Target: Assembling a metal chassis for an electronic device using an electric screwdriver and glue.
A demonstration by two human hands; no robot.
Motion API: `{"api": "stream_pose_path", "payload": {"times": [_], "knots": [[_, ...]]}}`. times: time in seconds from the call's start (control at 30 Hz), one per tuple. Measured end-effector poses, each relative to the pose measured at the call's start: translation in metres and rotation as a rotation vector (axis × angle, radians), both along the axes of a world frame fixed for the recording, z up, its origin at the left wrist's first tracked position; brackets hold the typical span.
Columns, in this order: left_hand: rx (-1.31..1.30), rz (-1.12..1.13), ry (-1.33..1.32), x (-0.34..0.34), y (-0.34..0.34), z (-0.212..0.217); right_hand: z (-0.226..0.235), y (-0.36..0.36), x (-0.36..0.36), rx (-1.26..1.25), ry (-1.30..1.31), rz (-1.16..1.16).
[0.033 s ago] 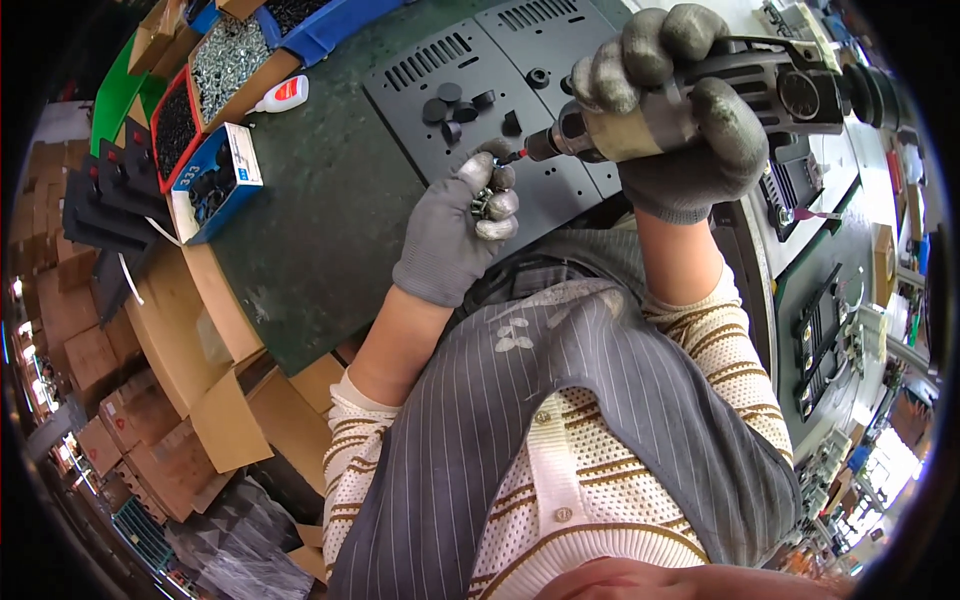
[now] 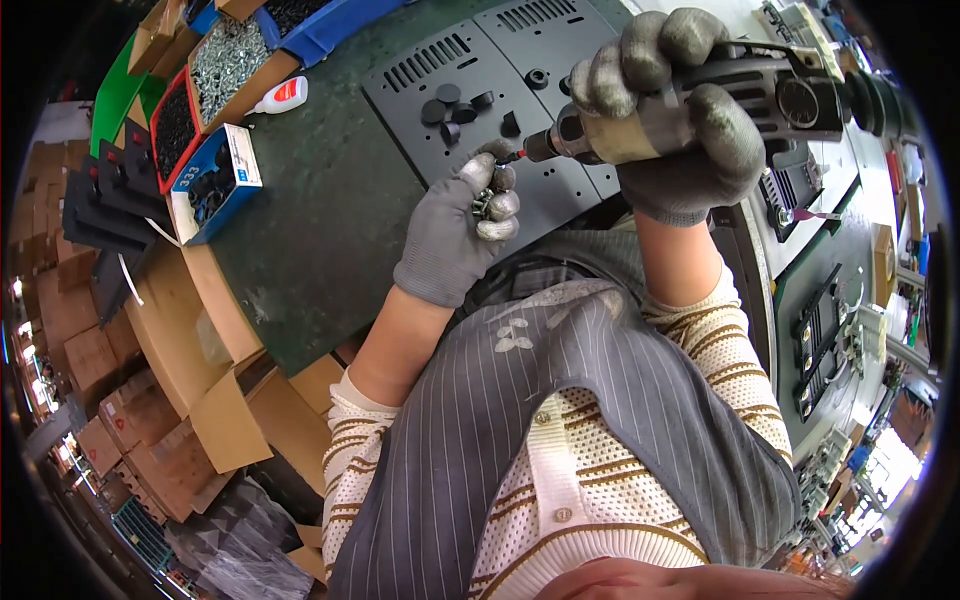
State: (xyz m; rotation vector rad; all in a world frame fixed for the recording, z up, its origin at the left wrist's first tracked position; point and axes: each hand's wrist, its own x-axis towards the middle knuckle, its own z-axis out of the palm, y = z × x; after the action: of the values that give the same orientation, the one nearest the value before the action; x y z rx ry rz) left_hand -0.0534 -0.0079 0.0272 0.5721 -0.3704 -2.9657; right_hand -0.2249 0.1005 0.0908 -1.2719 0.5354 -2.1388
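Observation:
My gloved right hand (image 2: 680, 110) is wrapped around a power screwdriver (image 2: 630, 137), held level with its tip toward the left. My gloved left hand (image 2: 455, 220) is closed on several small screws (image 2: 482, 204), which show between the curled fingers. Its thumb and forefinger meet right at the red-marked bit (image 2: 514, 156); whether they pinch a screw there is too small to tell. Beneath both hands lie dark metal panels (image 2: 440, 65) with slots and holes. Several round black caps (image 2: 434, 110) rest on the nearer panel, left of the screwdriver's tip.
Left on the dark green bench (image 2: 310, 220) stand a blue box of black parts (image 2: 222, 185), a red bin of black screws (image 2: 176, 140) and a box of silver screws (image 2: 230, 65). A white glue bottle (image 2: 287, 95) lies beside them. An open carton (image 2: 235, 420) stands below the bench edge.

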Motion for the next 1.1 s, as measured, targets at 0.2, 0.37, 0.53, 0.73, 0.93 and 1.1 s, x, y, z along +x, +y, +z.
{"api": "stream_pose_path", "payload": {"times": [0.2, 0.37, 0.53, 0.73, 0.93, 1.1], "knots": [[0.086, -0.012, 0.011, -0.005, 0.003, -0.004, -0.002, 0.007, 0.001, -0.014, 0.121, -0.012], [0.073, -0.015, -0.017, -0.01, 0.005, 0.001, 0.001, 0.018, 0.004, 0.002, 0.002, -0.1], [-0.066, -0.046, 0.006, -0.009, 0.006, -0.004, -0.004, 0.016, -0.004, -0.016, 0.022, 0.0], [-0.117, -0.132, -0.142, -0.007, 0.008, 0.019, -0.018, 0.019, -0.013, 0.003, -0.383, -0.022], [-1.171, -0.031, -0.355, 0.007, -0.078, -0.008, -0.044, 0.016, -0.039, 0.071, -0.55, -0.213], [-2.033, -0.01, -0.409, -0.01, -0.099, -0.017, -0.041, -0.003, -0.035, 0.127, -0.529, -0.14]]}}
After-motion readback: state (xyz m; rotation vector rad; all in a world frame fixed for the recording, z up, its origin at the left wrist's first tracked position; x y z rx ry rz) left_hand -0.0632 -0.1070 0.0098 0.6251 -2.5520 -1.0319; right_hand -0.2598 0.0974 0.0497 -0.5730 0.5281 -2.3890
